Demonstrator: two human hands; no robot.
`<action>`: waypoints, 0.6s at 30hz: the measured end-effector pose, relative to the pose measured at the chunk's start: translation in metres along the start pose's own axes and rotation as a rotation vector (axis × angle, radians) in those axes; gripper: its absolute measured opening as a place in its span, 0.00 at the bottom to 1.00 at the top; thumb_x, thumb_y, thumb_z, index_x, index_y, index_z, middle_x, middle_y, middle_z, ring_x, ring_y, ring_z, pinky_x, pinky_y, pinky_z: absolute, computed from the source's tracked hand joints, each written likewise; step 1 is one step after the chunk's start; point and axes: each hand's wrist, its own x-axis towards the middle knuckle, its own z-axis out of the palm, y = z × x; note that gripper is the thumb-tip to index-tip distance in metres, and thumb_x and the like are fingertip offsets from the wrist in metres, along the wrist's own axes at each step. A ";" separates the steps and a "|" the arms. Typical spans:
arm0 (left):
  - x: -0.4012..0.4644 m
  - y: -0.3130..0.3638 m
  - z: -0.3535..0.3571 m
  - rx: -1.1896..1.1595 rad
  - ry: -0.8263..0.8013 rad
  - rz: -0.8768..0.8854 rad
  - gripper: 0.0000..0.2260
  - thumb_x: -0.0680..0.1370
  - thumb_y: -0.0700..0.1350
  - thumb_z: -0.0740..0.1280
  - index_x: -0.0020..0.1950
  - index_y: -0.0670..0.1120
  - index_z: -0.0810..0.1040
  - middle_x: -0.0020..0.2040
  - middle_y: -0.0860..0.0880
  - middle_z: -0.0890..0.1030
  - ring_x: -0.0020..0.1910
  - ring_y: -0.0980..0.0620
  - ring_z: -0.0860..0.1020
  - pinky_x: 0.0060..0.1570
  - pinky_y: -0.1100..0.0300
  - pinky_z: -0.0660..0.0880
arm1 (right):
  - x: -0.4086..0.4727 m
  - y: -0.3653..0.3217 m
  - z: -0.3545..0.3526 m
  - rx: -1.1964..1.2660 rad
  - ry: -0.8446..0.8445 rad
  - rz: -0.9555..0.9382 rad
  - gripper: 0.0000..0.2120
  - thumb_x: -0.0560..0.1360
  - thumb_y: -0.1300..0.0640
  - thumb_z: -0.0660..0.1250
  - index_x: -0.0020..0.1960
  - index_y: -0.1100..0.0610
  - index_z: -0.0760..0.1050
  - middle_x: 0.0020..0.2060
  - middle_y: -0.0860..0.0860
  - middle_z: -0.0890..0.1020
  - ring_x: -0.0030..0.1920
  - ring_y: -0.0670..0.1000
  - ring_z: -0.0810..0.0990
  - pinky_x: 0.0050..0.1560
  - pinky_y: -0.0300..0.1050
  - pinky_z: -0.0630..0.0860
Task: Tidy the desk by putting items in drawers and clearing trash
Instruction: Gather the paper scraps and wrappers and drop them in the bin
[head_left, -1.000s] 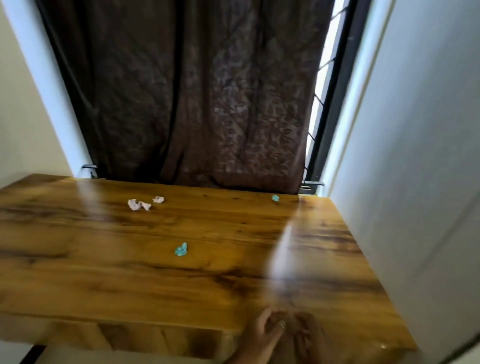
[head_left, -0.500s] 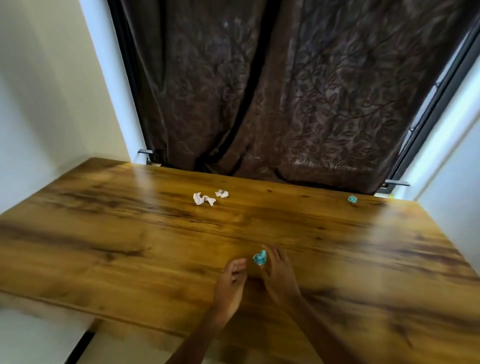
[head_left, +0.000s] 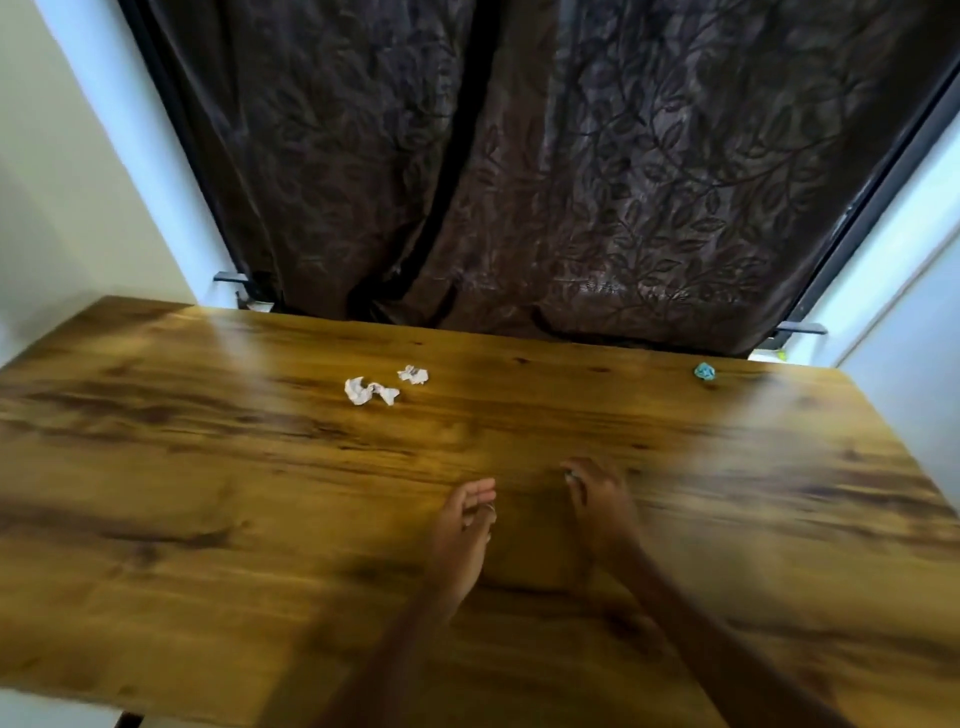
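Note:
The wooden desk (head_left: 208, 493) fills the lower view. My right hand (head_left: 597, 504) lies palm down near its middle, fingers curled over a teal paper scrap (head_left: 569, 474), of which only a sliver shows at the fingertips. My left hand (head_left: 465, 535) hovers just to the left of it, fingers apart and empty, a ring on one finger. Two crumpled white paper scraps (head_left: 370, 391) (head_left: 413, 374) lie farther back, left of centre. Another teal paper ball (head_left: 704, 371) sits at the far right back edge.
A dark brown patterned curtain (head_left: 571, 182) hangs right behind the desk's back edge. A pale wall (head_left: 914, 405) borders the desk on the right, and another wall (head_left: 78, 208) stands at the left. No drawer is in view.
Both hands came from the desk's front edge to its middle. The teal scrap that lay open between them half a second ago is now under my right hand's fingers. The view shifted left.

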 end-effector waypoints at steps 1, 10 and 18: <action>0.008 0.003 0.008 0.008 -0.007 0.009 0.09 0.80 0.40 0.61 0.57 0.51 0.73 0.58 0.50 0.77 0.55 0.52 0.77 0.48 0.63 0.74 | -0.003 0.013 0.005 -0.031 -0.005 0.070 0.14 0.77 0.61 0.58 0.58 0.61 0.78 0.56 0.59 0.79 0.59 0.60 0.75 0.59 0.51 0.70; 0.055 0.012 0.076 0.173 -0.085 0.114 0.11 0.80 0.42 0.62 0.58 0.56 0.73 0.58 0.57 0.77 0.57 0.60 0.75 0.54 0.63 0.73 | 0.122 0.136 -0.040 0.009 0.201 0.290 0.15 0.73 0.69 0.60 0.58 0.65 0.75 0.56 0.63 0.75 0.56 0.65 0.74 0.57 0.56 0.72; 0.072 0.013 0.083 0.081 -0.022 0.080 0.11 0.78 0.39 0.63 0.55 0.53 0.75 0.57 0.54 0.78 0.57 0.60 0.76 0.51 0.72 0.72 | 0.171 0.177 -0.032 -0.093 0.069 0.327 0.20 0.73 0.70 0.61 0.64 0.62 0.72 0.64 0.61 0.72 0.61 0.65 0.70 0.62 0.54 0.69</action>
